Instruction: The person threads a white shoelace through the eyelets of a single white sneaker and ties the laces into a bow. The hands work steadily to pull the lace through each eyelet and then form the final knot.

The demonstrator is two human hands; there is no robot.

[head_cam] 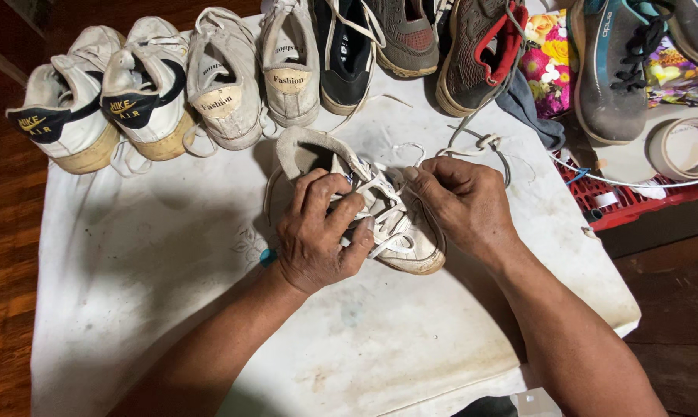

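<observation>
A worn white sneaker (411, 245) lies on its side on a white cloth (133, 270), heel toward the far side. My left hand (322, 232) grips the shoe across its laced middle, fingers curled over the upper. My right hand (461, 202) pinches a white shoelace (380, 181) at the shoe's eyelets, thumb and forefinger closed on it. Loose lace ends trail beyond the shoe toward the far side.
A row of shoes lines the far edge: two white sneakers with black heels (102, 96), two cream ones (252, 73), a black one (347, 54), brown ones and a grey-blue one (611, 69). A tape roll (687, 148) and red crate (627, 202) sit at right. Wooden floor surrounds the cloth.
</observation>
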